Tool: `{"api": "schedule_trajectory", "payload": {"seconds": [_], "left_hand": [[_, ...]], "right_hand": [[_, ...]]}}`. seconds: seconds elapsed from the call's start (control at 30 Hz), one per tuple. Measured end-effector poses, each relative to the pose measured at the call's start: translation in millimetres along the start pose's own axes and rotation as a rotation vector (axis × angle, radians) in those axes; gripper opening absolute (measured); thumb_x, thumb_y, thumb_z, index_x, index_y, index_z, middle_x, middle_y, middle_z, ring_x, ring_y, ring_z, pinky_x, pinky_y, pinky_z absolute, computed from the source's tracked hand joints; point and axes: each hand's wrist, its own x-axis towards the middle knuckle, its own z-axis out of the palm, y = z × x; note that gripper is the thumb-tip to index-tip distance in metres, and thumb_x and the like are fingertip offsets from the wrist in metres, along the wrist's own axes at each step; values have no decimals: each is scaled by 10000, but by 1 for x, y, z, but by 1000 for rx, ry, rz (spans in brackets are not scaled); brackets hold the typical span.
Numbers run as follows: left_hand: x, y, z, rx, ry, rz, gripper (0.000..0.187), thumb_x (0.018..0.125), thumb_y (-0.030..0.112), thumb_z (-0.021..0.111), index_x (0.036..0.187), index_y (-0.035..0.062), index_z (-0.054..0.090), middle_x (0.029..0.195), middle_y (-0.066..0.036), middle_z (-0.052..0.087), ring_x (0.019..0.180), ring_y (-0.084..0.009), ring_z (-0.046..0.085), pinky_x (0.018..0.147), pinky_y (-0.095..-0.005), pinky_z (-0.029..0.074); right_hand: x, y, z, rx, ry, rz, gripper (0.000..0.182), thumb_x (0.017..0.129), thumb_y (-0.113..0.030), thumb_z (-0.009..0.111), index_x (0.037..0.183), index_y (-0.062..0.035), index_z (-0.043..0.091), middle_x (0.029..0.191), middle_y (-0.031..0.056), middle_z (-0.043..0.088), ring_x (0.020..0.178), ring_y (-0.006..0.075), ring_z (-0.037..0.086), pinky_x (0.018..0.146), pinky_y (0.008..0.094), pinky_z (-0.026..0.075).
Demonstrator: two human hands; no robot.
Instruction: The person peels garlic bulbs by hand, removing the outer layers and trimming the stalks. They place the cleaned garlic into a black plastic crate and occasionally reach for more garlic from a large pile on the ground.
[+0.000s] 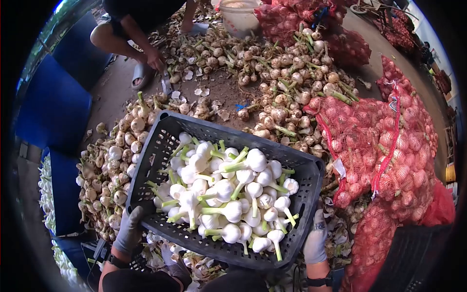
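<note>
A black plastic crate (168, 127) with slotted walls is held up in front of me, slightly tilted. Inside it lies a heap of white garlic bulbs (224, 189) with short green stems. My left hand (128, 230), in a grey glove, grips the crate's lower left corner. At the lower right side, my right hand (316, 239), also gloved, is closed on the crate's edge. The crate hides the fingers of both hands in part.
Untrimmed garlic (277, 117) covers the ground beyond the crate. Red mesh sacks (374, 141) of garlic stand at right. Blue containers (53, 104) line the left. Another person's hand (155, 61) works at the top near a white bucket (239, 18).
</note>
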Motion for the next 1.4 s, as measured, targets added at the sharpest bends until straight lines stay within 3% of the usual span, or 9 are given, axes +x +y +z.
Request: {"api": "schedule_trajectory", "payload": {"seconds": [0.23, 0.43, 0.6, 0.77, 0.97, 1.07, 1.13, 1.27, 1.4], "left_hand": [[-32, -41, -11, -176, 14, -367, 847, 801, 676, 647, 1423, 182, 351, 1294, -64, 545, 1103, -251, 611, 837, -501, 564], [10, -88, 18, 64, -192, -70, 573, 866, 179, 732, 1358, 37, 475, 1350, -88, 525, 1167, -192, 555, 978, -377, 497], [60, -77, 42, 166, -61, 325, 419, 889, 76, 667, 1286, 33, 540, 1275, -81, 573, 1105, -175, 577, 936, -338, 511], [107, 23, 76, -83, -14, 29, 407, 845, 153, 713, 1209, 47, 564, 1054, -37, 644, 845, -106, 644, 653, -254, 568], [148, 8, 73, 9, -211, 226, 428, 848, 141, 715, 1225, 64, 528, 1119, -28, 592, 946, -114, 604, 789, -293, 554], [136, -1, 45, 242, -150, 165, 380, 873, 122, 649, 1228, 48, 536, 1093, -49, 623, 881, -129, 635, 766, -288, 562], [119, -6, 17, -207, 53, -6, 348, 899, 132, 599, 1227, 36, 537, 1070, -66, 639, 831, -147, 658, 743, -284, 563], [70, 35, 16, 100, 311, 274, 407, 994, 215, 518, 1360, 40, 484, 1194, -56, 622, 983, -143, 637, 795, -281, 547], [51, 35, 34, 254, 190, 250, 415, 1007, 193, 514, 1375, 6, 467, 1200, -54, 604, 1045, -108, 578, 881, -263, 490]], "right_hand": [[-44, -38, 69, -103, -160, -237, 721, 1005, -520, 401, 1500, -10, 278, 1477, 144, 394, 1359, 255, 371, 1152, 382, 246], [-45, -18, 50, -340, -61, -189, 748, 787, 93, 467, 1500, 18, 257, 1494, 172, 369, 1389, 262, 354, 1156, 377, 241], [-44, -25, 75, -302, 1, -217, 701, 813, 92, 447, 1489, 29, 272, 1469, 188, 390, 1356, 250, 393, 1134, 364, 279], [-12, -52, 111, -177, 42, -213, 596, 861, 56, 442, 1445, 67, 325, 1395, 153, 450, 1253, 214, 457, 1085, 334, 333], [8, -27, 95, -161, 80, -274, 651, 849, 112, 474, 1472, 13, 315, 1419, 156, 445, 1304, 208, 421, 1095, 322, 307], [-9, -21, 98, -279, 15, -283, 673, 865, 71, 507, 1485, -12, 259, 1444, 126, 394, 1258, 180, 434, 1071, 309, 322], [-31, -20, 101, -264, -33, -193, 668, 882, 53, 524, 1482, -10, 238, 1432, 124, 390, 1227, 167, 441, 1048, 308, 348], [-66, 7, 86, -321, -107, -207, 727, 905, -50, 605, 1489, 27, 179, 1438, 155, 346, 1255, 195, 402, 1056, 323, 347], [-69, 5, 83, -304, -166, -203, 739, 915, -88, 572, 1516, 7, 152, 1429, 137, 364, 1217, 173, 406, 1053, 312, 321]]}}
